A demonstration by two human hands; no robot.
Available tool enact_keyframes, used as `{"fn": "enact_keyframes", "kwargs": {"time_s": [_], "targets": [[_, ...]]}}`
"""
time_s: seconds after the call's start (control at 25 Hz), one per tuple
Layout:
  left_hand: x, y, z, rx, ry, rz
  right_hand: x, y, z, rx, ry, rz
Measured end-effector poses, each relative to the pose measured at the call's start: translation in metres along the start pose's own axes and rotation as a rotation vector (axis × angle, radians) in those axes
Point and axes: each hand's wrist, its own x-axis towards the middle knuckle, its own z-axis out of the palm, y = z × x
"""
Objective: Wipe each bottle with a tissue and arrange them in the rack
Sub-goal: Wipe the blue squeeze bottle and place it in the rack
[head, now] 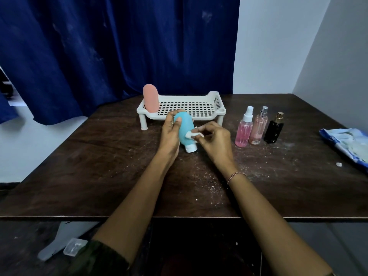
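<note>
While wiping teal bottle, clasped slanted in left grip.
Pinching tissue in right grip against its side; cap end nearest, rack just beyond left grip.

- The left arm crosses the near edge of the table towards its middle, with a dark green sleeve near the elbow.
- The left hand grips a bottle, thumb laid across its side, a ring on one finger.
- The right arm is bare, with a bracelet at the wrist.
- The right hand, just beside the left, pinches a tissue in its fingertips against the bottle.
</note>
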Motion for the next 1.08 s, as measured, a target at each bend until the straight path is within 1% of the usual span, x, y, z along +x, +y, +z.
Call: {"fn": "enact_keyframes", "kwargs": {"time_s": [0.08, 0.16, 0.24, 0.32, 0.44, 0.56, 0.68, 0.76, 0.88, 1.0, 1.08], "targets": [[0.002, 0.0, -0.002, -0.013, 0.047, -0.031, -0.003, -0.001, 0.002, -0.048, -0.089, -0.053], [0.001, 0.003, -0.002, -0.045, 0.065, -0.057, -0.005, -0.002, 0.002, -0.116, -0.121, -0.091], [-0.001, 0.007, 0.0, -0.069, 0.042, -0.055, -0.006, -0.004, 0.002, -0.217, -0.086, -0.121], [-0.001, 0.007, 0.002, -0.066, 0.02, -0.036, -0.006, -0.006, 0.002, -0.25, -0.024, -0.125], [0.0, 0.003, 0.002, -0.062, 0.004, -0.032, -0.002, -0.005, 0.004, -0.12, 0.089, -0.06], [0.0, 0.003, 0.002, -0.051, -0.015, -0.024, 0.002, -0.001, 0.006, 0.002, 0.123, 0.01], [-0.002, 0.005, 0.002, -0.022, -0.011, 0.025, 0.001, 0.002, 0.007, 0.011, 0.089, 0.019], [-0.001, 0.005, -0.002, 0.015, 0.037, 0.018, -0.001, 0.003, 0.006, -0.032, 0.015, -0.001], [0.0, 0.008, -0.006, 0.119, 0.092, 0.004, -0.001, 0.007, 0.003, -0.061, -0.07, 0.022], [-0.003, 0.011, -0.006, 0.235, 0.101, 0.031, -0.001, 0.009, 0.001, -0.006, -0.078, 0.081], [-0.003, 0.011, -0.005, 0.258, 0.116, 0.017, -0.001, 0.008, 0.0, 0.033, -0.083, 0.102]]}}
